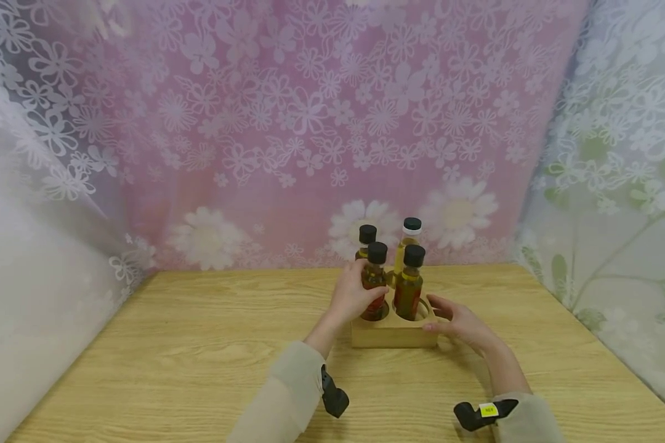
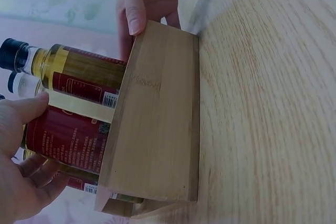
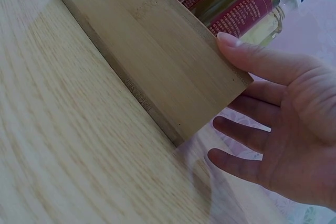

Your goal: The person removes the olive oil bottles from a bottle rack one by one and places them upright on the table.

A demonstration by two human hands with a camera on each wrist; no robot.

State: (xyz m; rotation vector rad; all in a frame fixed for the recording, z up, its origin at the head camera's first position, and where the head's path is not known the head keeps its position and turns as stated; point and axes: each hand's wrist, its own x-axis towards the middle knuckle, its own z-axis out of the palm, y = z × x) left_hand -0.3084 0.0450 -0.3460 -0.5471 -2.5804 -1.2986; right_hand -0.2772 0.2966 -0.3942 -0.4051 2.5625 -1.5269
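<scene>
A low wooden bottle holder [image 1: 393,336] with round holes stands on the table, carrying several capped glass bottles. My left hand [image 1: 350,294] grips the front-left bottle [image 1: 374,280], which has a black cap and a red label [image 2: 68,137]; its lower end sits within its hole. Beside it stands the front-right bottle [image 1: 409,292], dark-capped and also red-labelled. Behind are a black-capped bottle [image 1: 367,235] and a paler yellow one [image 1: 400,255] with a white neck. My right hand [image 1: 468,325] holds the holder's right front corner, thumb on the front edge, other fingers along the side.
The wood-grain table [image 1: 216,344] extends to both sides and in front of the holder. A pink floral curtain [image 1: 288,154] hangs close behind the bottles. Pale floral curtains flank the table at left [image 1: 44,246] and right [image 1: 615,246]. Black cameras are strapped at both wrists.
</scene>
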